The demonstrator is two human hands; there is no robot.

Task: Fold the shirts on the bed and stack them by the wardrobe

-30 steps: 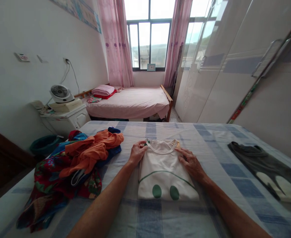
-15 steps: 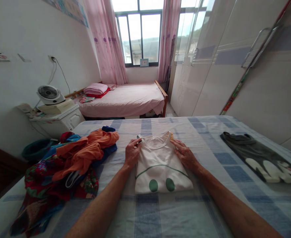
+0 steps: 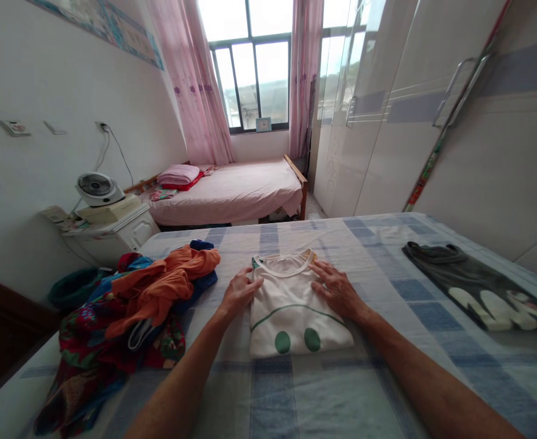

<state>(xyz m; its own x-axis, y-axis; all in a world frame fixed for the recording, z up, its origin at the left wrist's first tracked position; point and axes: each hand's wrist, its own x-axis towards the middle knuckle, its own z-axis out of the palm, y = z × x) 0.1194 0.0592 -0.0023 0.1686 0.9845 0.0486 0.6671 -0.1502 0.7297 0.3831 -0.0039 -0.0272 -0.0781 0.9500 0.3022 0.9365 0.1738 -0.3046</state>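
A white T-shirt with a green curved line and two green dots lies folded on the bed in front of me, its round collar pointing away. My left hand touches its upper left edge, fingers stretched out. On the upper right side of the shirt rests my right hand, flat with the fingers spread. Neither hand grips the cloth.
A heap of clothes, orange on top, lies to the left. At the right is a folded dark grey garment with white print. Checked bedding covers this bed. Beyond stand a pink bed and a wardrobe.
My left hand has let go of the shirt's shoulder and slid slightly down its edge. The right hand now lies flatter on the cloth. The camera view has tilted slightly.
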